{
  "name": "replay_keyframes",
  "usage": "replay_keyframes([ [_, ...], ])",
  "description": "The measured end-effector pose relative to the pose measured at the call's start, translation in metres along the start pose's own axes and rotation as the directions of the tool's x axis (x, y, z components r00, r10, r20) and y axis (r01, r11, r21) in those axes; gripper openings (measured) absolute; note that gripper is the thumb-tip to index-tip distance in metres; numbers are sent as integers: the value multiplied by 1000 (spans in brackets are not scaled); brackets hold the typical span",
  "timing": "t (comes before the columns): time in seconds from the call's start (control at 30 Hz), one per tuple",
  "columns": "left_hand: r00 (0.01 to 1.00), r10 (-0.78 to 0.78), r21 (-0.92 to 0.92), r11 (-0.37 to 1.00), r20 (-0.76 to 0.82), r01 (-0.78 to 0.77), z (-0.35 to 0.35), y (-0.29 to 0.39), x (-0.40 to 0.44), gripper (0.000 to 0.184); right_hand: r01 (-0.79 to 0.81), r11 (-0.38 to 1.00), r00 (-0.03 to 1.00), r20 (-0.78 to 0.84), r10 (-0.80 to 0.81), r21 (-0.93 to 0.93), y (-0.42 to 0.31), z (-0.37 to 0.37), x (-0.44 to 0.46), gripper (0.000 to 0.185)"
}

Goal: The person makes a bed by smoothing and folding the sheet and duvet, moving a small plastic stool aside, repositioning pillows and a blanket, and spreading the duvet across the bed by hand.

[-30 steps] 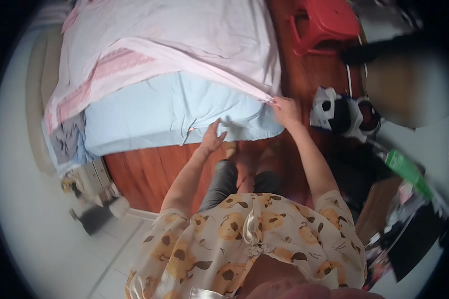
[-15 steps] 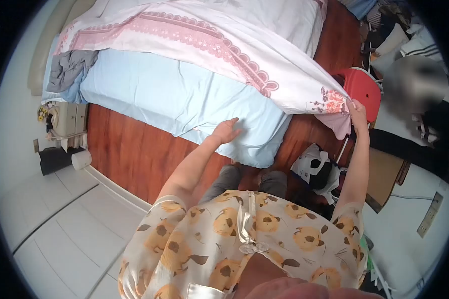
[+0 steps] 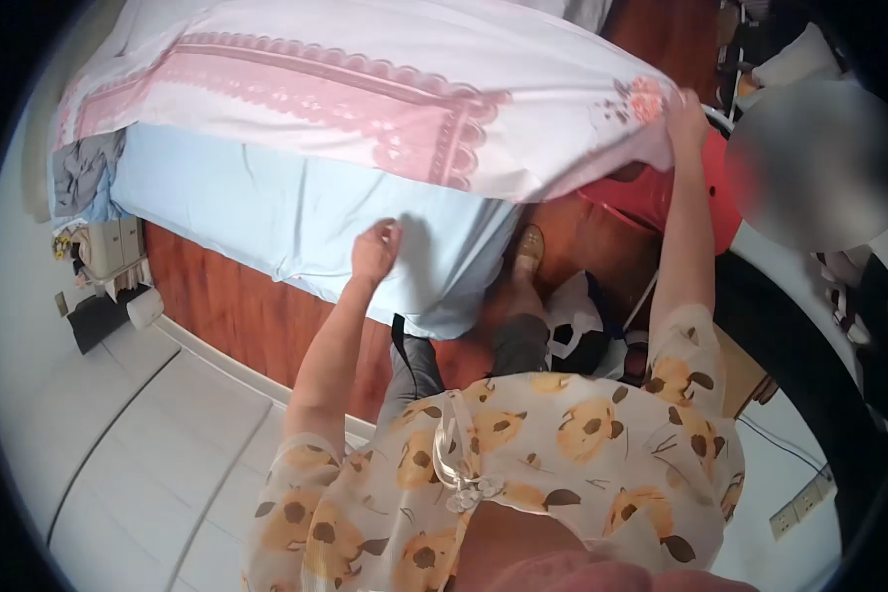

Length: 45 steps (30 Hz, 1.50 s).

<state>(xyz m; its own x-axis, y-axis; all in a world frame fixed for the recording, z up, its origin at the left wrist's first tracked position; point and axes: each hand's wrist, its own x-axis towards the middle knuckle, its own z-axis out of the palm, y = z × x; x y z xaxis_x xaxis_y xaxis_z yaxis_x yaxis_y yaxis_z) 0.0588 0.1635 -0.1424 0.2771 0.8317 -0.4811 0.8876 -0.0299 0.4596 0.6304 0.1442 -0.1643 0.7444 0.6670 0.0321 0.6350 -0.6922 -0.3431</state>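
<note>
The right grip (image 3: 689, 123) clutches an end of the patterned sheet (image 3: 365, 113) beyond the bed's (image 3: 227, 192) right edge, the cloth stretching lengthwise leftward across it, while the left grip (image 3: 375, 252) hangs loose, empty, above the near edge.

1. The right grip (image 3: 688, 123) holds a raised corner of the pink-and-white sheet (image 3: 316, 94) near the red stool (image 3: 722, 192).
2. The left grip (image 3: 373, 253), fingers loosely bent, hovers above the light-blue bedding (image 3: 227, 187).
3. Grey cloth (image 3: 84, 173) lies beside the bedding's left end.
</note>
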Motion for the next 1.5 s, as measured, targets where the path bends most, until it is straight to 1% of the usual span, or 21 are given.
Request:
replay_keyframes([
  [0.07,996,-4,64,998,-89,10,15,1,24,40,111,992,994,-13,-112,-55,-10,23,4,53],
  [0.1,949,-310,-292,905,47,310,19,23,38,44,121,992,991,68,-118,-44,-8,41,-1,54],
  [0.13,819,-519,-569,608,244,554,12,42,50,47,179,981,976,116,-187,71,-5,56,-24,55],
  [0.27,816,-510,-644,534,271,547,28,58,75,49,-142,955,817,576,-35,259,46,142,-148,44],
  [0.3,841,-490,-730,486,229,482,34,61,81,45,-536,837,483,853,197,110,52,156,-182,42],
  [0.37,854,-487,-852,353,185,386,39,79,90,38,-873,477,208,961,184,98,42,165,-242,84],
  [0.4,850,-491,-844,361,191,398,42,84,94,38,-928,350,187,973,132,130,29,166,-258,91],
  [0.57,851,-513,-918,275,110,285,51,74,100,39,-931,-220,277,957,92,290,0,241,-301,59],
  [0.6,851,-513,-915,281,111,288,51,72,98,39,-930,-227,274,957,93,288,-1,248,-310,59],
  [0.63,841,-539,-908,327,48,262,49,73,96,40,-843,-81,503,832,235,532,-1,252,-318,52],
  [0.7,831,-556,-899,371,-14,234,43,75,88,42,-629,-541,210,791,574,559,-12,193,-284,35],
  [0.73,858,-514,-917,349,-16,192,40,77,81,42,-605,-405,346,684,642,686,21,187,-281,30],
  [0.87,857,-474,-952,110,203,286,47,88,58,42,-348,-537,586,626,515,768,73,112,-267,22],
  [1.1,873,-430,-944,120,228,306,68,66,61,44,-504,-461,392,669,632,731,102,110,-302,28],
  [1.13,847,-433,-897,164,307,409,64,62,59,44,-510,-462,400,675,620,726,102,111,-309,28],
  [1.2,816,-435,-840,207,381,502,62,53,57,44,-860,-155,255,674,693,485,103,110,-320,28],
  [1.3,817,-402,-724,399,413,562,50,40,56,46,-900,108,396,686,610,423,92,103,-300,28],
  [1.37,929,-354,-189,910,113,369,40,38,53,53,-844,168,525,716,460,510,80,102,-277,29],
  [1.4,934,-340,-207,911,112,357,34,48,47,53,-783,202,621,728,289,588,69,101,-262,29],
  [1.47,965,-111,96,986,-239,137,15,72,23,54,-725,417,671,696,253,548,21,90,-231,29],
  [1.5,979,-4,192,980,-203,44,18,61,18,60,-670,498,708,675,206,551,-1,85,-218,29],
])
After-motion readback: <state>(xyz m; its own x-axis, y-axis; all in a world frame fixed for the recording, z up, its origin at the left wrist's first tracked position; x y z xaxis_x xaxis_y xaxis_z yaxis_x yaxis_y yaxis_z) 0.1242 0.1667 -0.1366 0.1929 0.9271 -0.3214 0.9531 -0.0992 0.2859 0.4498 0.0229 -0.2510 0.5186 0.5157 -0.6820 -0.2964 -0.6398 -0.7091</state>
